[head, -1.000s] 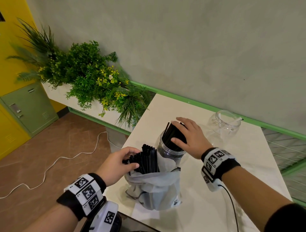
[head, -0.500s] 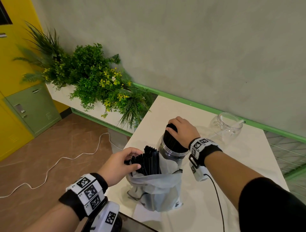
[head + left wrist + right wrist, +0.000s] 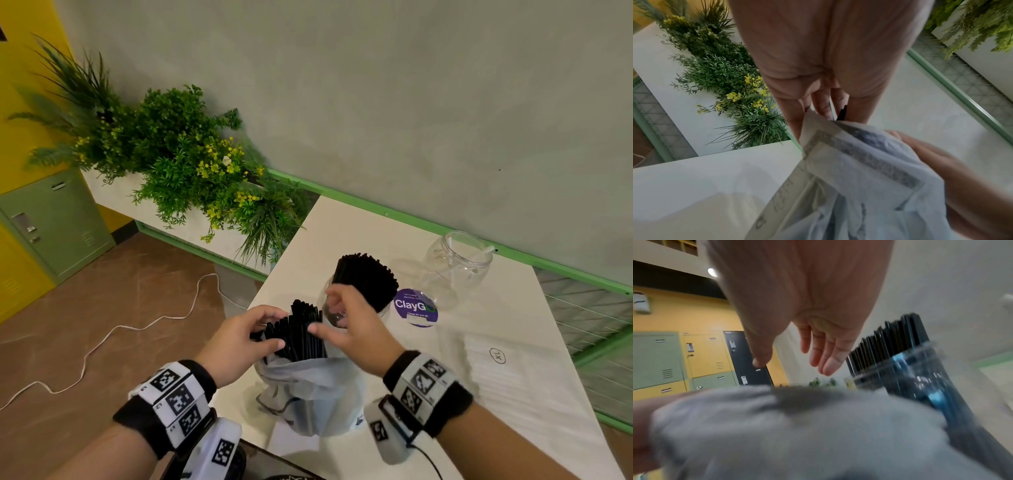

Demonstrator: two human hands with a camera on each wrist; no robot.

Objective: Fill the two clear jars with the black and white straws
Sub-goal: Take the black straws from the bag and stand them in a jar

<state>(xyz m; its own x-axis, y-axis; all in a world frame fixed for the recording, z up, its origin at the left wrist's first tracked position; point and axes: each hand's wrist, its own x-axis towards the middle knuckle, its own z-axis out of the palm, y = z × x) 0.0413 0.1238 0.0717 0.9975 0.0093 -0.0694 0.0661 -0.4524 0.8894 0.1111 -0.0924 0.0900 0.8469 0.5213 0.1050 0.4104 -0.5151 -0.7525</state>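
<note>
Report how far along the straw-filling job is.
Done: the near clear plastic jar is packed with black straws.
In hand: the left hand grips a bundle of black straws in the grey plastic bag; the open right hand reaches toward it.
Left: the far clear jar looks nearly empty.

Grey-green plaster wall [image 3: 394,102] filling the top and right of the head view, green trim rail [image 3: 428,224] running along its base. White table [image 3: 496,394] sitting lower right. White planter box [image 3: 113,195] holding green plants [image 3: 178,150] at centre left. Brown tile floor [image 3: 102,308] lower left, white cable [image 3: 113,330] trailing across it. Green locker [image 3: 54,219] standing against yellow wall [image 3: 24,102] at far left.
</note>
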